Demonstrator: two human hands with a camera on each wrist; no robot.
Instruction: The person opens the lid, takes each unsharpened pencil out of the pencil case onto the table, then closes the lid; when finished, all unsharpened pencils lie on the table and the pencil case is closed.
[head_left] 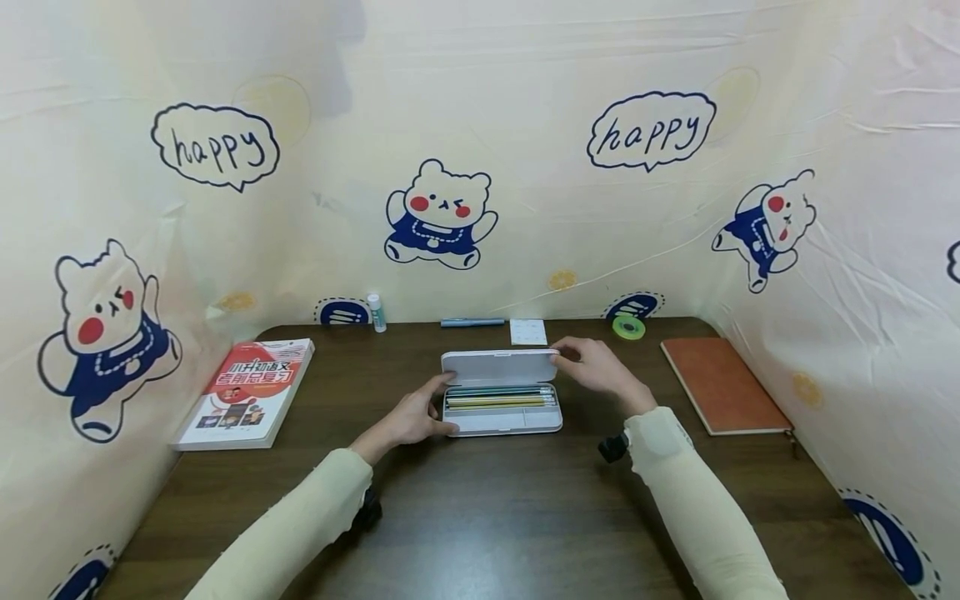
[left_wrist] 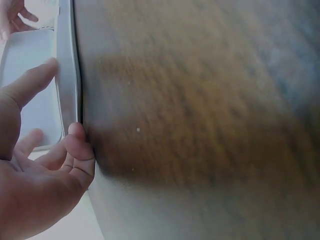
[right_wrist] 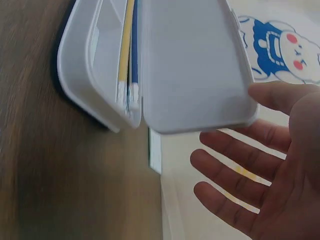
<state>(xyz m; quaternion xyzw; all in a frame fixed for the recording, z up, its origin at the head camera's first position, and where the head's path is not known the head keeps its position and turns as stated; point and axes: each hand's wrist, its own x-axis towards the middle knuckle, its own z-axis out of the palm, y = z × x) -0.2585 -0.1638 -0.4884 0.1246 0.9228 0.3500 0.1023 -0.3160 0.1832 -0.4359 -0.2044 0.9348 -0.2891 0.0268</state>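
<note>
A white pencil case [head_left: 506,423] sits on the table with its lid [head_left: 498,367] raised at the back. Several pencils [head_left: 498,398] in yellow, blue and green tones lie lengthwise inside it. My left hand [head_left: 408,417] grips the case's left end, its digits spread between the front corner and the lid's edge. From the right, my right hand [head_left: 596,367] pinches the lid near its outer corner. In the right wrist view, the thumb [right_wrist: 275,95] presses the lid's inner face, while the other fingers [right_wrist: 235,160] spread out beyond the edge.
A red and white book [head_left: 243,392] lies at the left, a brown notebook [head_left: 720,385] at the right. Along the back are a glue stick [head_left: 377,313], a blue pen [head_left: 472,322], white paper [head_left: 528,332] and green tape [head_left: 628,327]. Patterned cloth [head_left: 450,83] surrounds the table [head_left: 480,517].
</note>
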